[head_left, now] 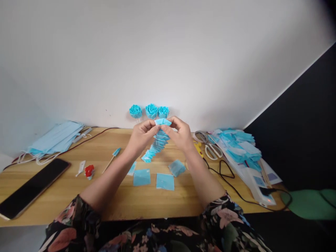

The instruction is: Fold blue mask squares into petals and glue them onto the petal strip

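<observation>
A small folded blue piece is pinched between both hands above the table. My left hand grips its left end and my right hand its right end, thumbs near each other. Beneath them a curved row of folded blue pieces lies on the wood. Several flat blue squares, among them one at the front and one to its left, lie nearer to me. Three blue flowers stand against the wall. Left of my left forearm lies a stick with a blue tip.
On the wooden table, a phone, a red crumpled item and stacked masks are at left. Scissors, a yellow tool, blue scraps, a black cable and a power strip are at right.
</observation>
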